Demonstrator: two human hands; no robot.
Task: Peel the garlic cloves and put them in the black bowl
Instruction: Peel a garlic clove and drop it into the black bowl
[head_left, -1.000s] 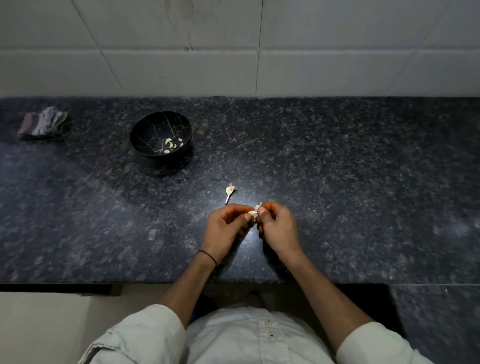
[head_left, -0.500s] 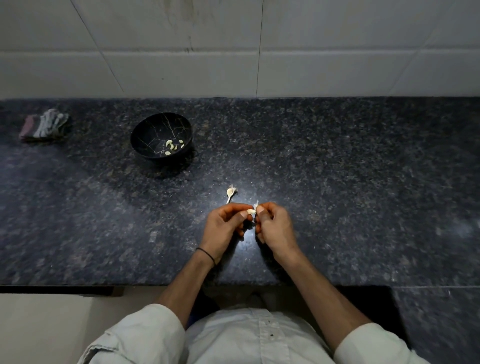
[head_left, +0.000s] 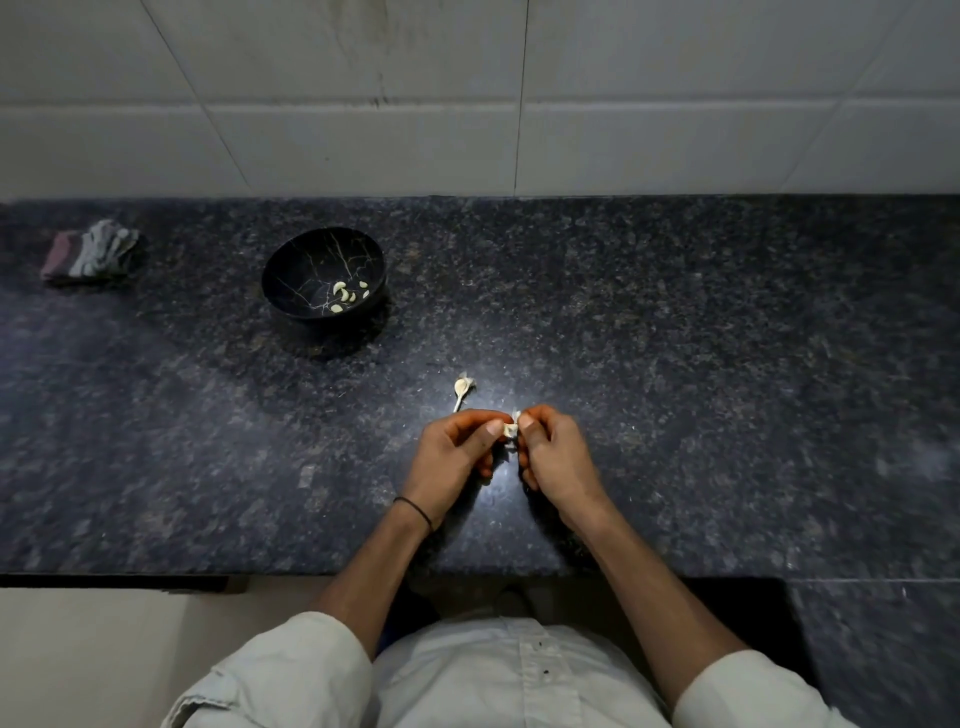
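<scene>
Just beyond pinched clove (head_left: 510, 429), loose clove (head_left: 461, 388), stem nearward

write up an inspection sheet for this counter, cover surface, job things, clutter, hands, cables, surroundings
surface: dark speckled stone counter
job's things: black bowl holding several peeled cloves; one clove held for peeling; garlic piece with stalk lying just beyond it
clutter: crumpled cloth at far left
hands: left hand and right hand both pinch the clove
cables: nothing seen
surroundings: white tiled wall behind
</scene>
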